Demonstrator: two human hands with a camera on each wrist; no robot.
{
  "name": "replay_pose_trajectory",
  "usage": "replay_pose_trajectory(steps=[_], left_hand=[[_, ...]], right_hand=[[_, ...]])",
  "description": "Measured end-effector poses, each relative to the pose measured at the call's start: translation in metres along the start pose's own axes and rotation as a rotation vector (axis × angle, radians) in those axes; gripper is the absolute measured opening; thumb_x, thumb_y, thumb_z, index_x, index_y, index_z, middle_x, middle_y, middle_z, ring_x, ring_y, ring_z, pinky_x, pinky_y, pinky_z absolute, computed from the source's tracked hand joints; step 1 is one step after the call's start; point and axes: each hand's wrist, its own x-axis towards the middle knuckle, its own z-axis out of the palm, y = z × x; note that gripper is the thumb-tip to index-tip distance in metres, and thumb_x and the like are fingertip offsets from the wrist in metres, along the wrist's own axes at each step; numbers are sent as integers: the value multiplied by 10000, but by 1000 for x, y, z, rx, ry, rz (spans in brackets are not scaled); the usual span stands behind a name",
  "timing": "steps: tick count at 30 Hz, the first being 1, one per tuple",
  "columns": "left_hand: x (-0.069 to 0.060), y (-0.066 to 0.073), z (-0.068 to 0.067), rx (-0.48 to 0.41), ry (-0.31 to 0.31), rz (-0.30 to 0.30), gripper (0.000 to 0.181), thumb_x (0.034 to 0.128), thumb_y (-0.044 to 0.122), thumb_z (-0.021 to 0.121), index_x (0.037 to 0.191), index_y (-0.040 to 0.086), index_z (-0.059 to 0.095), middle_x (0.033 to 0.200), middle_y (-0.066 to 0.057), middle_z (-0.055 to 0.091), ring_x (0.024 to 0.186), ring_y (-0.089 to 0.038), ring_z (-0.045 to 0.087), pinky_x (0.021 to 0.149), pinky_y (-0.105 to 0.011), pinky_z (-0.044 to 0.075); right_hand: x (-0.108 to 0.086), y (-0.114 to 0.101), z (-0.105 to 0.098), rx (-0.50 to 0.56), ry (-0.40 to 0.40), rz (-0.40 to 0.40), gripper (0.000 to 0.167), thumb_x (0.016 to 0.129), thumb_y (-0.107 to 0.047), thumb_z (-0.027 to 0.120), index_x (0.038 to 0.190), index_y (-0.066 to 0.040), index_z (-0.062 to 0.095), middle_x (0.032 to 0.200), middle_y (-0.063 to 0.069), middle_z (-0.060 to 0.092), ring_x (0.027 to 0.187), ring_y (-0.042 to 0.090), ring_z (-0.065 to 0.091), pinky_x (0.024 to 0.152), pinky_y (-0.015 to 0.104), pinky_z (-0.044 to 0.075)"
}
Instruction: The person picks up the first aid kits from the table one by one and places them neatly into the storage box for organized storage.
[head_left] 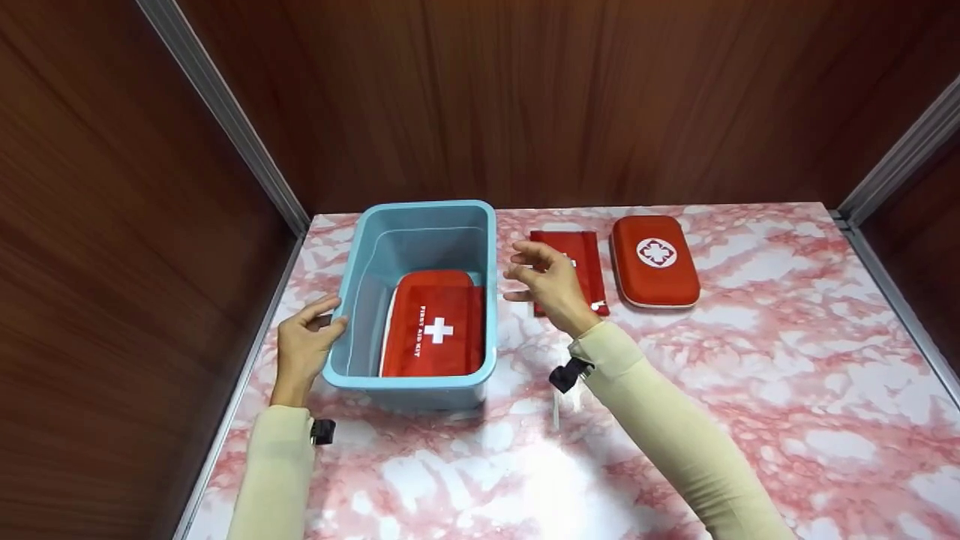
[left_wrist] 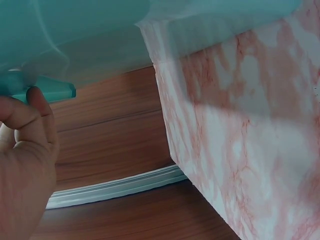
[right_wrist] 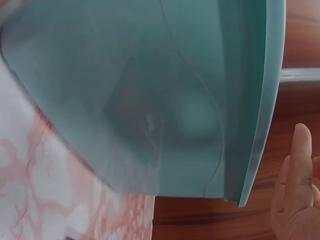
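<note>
A light blue plastic bin point(head_left: 416, 382) stands upright on the marbled table. My left hand point(head_left: 302, 345) pinches its left rim between thumb and fingers; in the left wrist view the fingers meet the rim's edge. Inside lies a flat red first aid pouch point(head_left: 450, 315) with a white cross, over a rounded red case point(head_left: 427, 278) that it partly covers. Just right of the bin, my right hand point(head_left: 555, 285) hovers with fingers spread and holds nothing. A gap separates it from the bin wall point(right_wrist: 190, 110) in the right wrist view.
Partly behind my right hand lies another flat red pouch point(head_left: 591, 274). Farther right is a red hard case point(head_left: 656, 281) with a round white emblem. Brown wood-grain panels point(head_left: 555, 105) with metal edging point(head_left: 225, 105) enclose the table's back and sides.
</note>
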Motion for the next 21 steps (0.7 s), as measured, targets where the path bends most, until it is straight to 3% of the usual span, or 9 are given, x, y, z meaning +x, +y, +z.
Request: replay_pose_trajectory(steps=[5,11,17,21], left_hand=[[-1,1,0,11,-1,1,327,842,-116,678,1164,-166,653,1307,-291,593,859,-67,627,732,-110,502],[0,1,0,2,-2,-6,333,837,-117,683,1165,-163,653,1313,-291,589,848,-53,624,729,-113,502],[2,-4,-1,-5,-11,2,343,837,-98,701,1169,-163,649,1308,-299,588,853,-48,627,762,-129,496],[5,-9,-1,-12,-3,-1,340,834,-101,703,1167,-153,657,1307,-288,594,857,-69,632,752,-128,501]], right_hand=[[0,2,-11,15,10,1,433,929,83,589,1356,76,518,1127,214,530,898,231,653,647,372,603],[-1,6,-23,-11,29,9,431,940,59,603,1363,61,517,1124,183,539,912,233,652,689,403,598],[0,7,-32,43,66,19,432,934,102,596,1354,83,498,1142,238,529,861,191,648,735,417,597],[1,9,-38,67,81,25,447,930,117,593,1363,95,483,1087,168,545,845,175,659,704,383,603]])
